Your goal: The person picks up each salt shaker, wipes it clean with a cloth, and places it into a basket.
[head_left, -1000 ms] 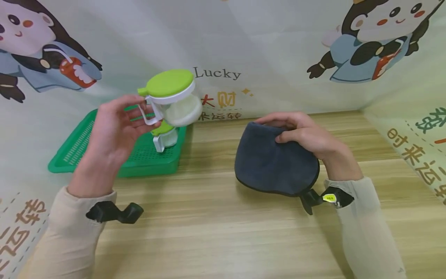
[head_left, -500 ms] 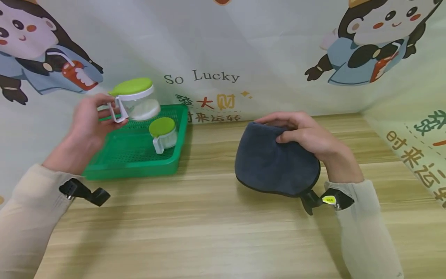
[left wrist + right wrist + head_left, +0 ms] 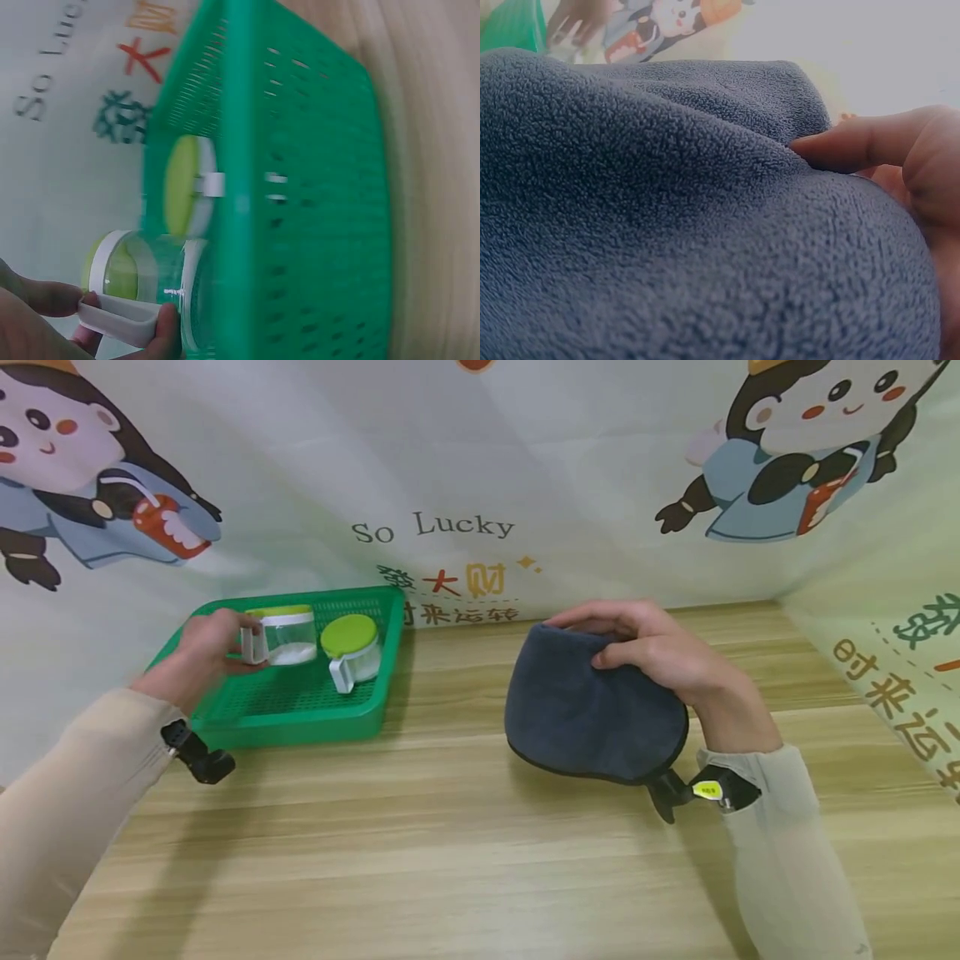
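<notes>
My left hand (image 3: pixel 208 647) grips the white handle of a clear jar (image 3: pixel 291 639) with a green lid, inside the green basket (image 3: pixel 288 728). Whether the jar's base touches the basket floor I cannot tell. In the left wrist view the fingers (image 3: pixel 166 330) pinch that handle (image 3: pixel 124 319). A second green-lidded jar (image 3: pixel 351 647) with a white handle stands to its right in the basket. My right hand (image 3: pixel 652 647) holds a dark grey fleecy cloth (image 3: pixel 592 710) by its upper edge; in the right wrist view the thumb (image 3: pixel 855 146) presses on the cloth (image 3: pixel 705 225).
A wood-grain table (image 3: pixel 450 827) lies under everything. Behind it hangs a printed backdrop (image 3: pixel 465 452) with cartoon figures and lettering, which also runs down the right side. The basket's raised rim (image 3: pixel 240 180) stands between the left wrist camera and the second jar.
My left hand has carried the jar leftward and down, from above the basket into it. My right hand and the grey cloth have hardly moved.
</notes>
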{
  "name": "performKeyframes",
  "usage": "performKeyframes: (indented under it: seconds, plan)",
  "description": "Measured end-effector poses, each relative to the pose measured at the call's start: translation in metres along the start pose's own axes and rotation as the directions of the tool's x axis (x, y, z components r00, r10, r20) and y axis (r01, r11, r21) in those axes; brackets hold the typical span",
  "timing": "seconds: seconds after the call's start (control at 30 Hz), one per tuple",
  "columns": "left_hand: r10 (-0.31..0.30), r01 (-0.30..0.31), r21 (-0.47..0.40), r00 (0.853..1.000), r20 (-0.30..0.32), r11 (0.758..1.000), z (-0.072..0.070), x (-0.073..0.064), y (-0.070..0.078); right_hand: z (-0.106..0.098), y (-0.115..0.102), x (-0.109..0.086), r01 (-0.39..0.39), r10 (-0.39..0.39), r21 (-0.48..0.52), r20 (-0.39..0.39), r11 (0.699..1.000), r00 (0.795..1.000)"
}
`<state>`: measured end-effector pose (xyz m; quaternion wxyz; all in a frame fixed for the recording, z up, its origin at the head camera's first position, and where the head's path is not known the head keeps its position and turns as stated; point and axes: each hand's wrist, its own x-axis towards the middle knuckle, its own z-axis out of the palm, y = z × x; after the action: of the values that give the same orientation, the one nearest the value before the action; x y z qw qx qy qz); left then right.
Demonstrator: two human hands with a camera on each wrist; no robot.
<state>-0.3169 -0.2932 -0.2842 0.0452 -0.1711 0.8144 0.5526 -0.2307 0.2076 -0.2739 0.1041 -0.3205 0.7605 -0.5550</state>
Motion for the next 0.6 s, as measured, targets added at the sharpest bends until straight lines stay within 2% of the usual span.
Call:
performKeyframes:
  seconds: [0.13, 0.3, 0.47, 0.6]
  plan:
    - [-0.029, 0.028, 0.01, 0.998, 0.047, 1.0, 0.011, 0.013, -0.015, -0.001, 0.003, -0.001, 0.006, -0.006, 0.007, 0.0, 1.0, 1.0]
    - [-0.072, 0.07, 0.015, 0.984, 0.161, 0.997, 0.011, 0.022, -0.032, -0.002, 0.003, -0.001, 0.019, -0.019, 0.037, -0.018, 0.999, 1.0]
    - [-0.107, 0.085, 0.097, 0.964, 0.245, 0.992, 0.009, 0.027, -0.041, -0.007, 0.001, -0.004, 0.008, 0.001, 0.081, -0.114, 0.997, 0.994]
    - [-0.158, 0.116, 0.15, 0.937, 0.313, 0.982, 0.009, 0.032, -0.051, -0.008, 0.0, -0.009, -0.035, 0.041, 0.031, -0.236, 0.999, 0.971]
